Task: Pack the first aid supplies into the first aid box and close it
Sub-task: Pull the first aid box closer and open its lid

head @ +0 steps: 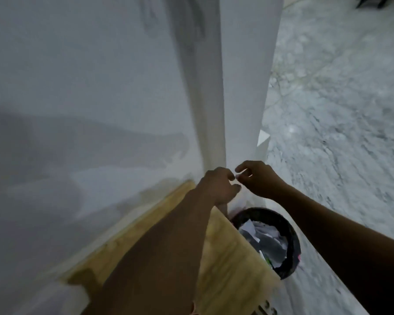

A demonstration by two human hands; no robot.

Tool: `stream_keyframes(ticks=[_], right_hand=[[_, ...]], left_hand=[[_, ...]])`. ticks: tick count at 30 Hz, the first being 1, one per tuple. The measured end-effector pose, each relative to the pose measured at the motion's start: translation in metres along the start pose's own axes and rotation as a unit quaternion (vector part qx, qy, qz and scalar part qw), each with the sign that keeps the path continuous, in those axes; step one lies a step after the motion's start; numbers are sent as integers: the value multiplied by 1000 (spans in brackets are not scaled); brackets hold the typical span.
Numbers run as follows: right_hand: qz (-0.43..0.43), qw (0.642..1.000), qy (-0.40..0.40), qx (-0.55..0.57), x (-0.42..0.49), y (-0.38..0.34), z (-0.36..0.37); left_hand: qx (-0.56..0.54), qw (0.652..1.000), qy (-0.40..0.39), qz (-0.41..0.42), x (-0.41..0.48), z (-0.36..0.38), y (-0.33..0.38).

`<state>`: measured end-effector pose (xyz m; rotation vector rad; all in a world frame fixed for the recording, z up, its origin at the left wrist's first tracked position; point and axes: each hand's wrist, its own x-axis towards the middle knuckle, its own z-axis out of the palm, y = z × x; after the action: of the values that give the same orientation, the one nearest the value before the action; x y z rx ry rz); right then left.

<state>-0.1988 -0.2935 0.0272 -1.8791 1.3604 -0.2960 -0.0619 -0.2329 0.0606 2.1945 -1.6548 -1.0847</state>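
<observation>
My left hand (218, 186) and my right hand (258, 178) are held close together near a white wall corner, above a black waste bin (291, 242). Both have curled fingers that pinch a small pale scrap (241, 176) between them; the blur keeps me from telling what it is. No first aid box and no supplies are in view.
A pale wooden tabletop (228, 264) runs under my left forearm, against the white wall (89, 87). The black bin holds crumpled paper and stands on the grey marbled floor (339, 110) to the right of the table. A white pillar (243, 87) rises behind my hands.
</observation>
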Motion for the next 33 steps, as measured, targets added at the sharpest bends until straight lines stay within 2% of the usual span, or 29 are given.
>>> stream_keyframes(ticks=[4, 8, 12, 15, 20, 24, 28, 33], right_hand=[[-101, 995, -13, -22, -27, -121, -1], [-201, 978, -43, -26, -52, -226, 30], [-273, 958, -89, -19, -80, -309, 83], [-309, 941, -136, -16, -105, -347, 133], [-372, 908, -186, -42, -128, -347, 234], [-409, 886, -205, -79, -136, -306, 320], [-438, 877, -168, -102, -136, -259, 387], [-468, 871, -115, -92, -141, -222, 428]], left_hand=[[-7, 995, 99, -10, -83, -95, -31], [-22, 979, 198, -51, -167, -170, -85], [-27, 952, 283, -117, -245, -211, -155], [-55, 925, 333, -174, -300, -214, -214], [-75, 875, 416, -238, -352, -159, -315], [-80, 851, 423, -301, -358, -81, -384], [-48, 840, 420, -339, -348, -15, -430], [-106, 829, 463, -295, -334, 32, -457]])
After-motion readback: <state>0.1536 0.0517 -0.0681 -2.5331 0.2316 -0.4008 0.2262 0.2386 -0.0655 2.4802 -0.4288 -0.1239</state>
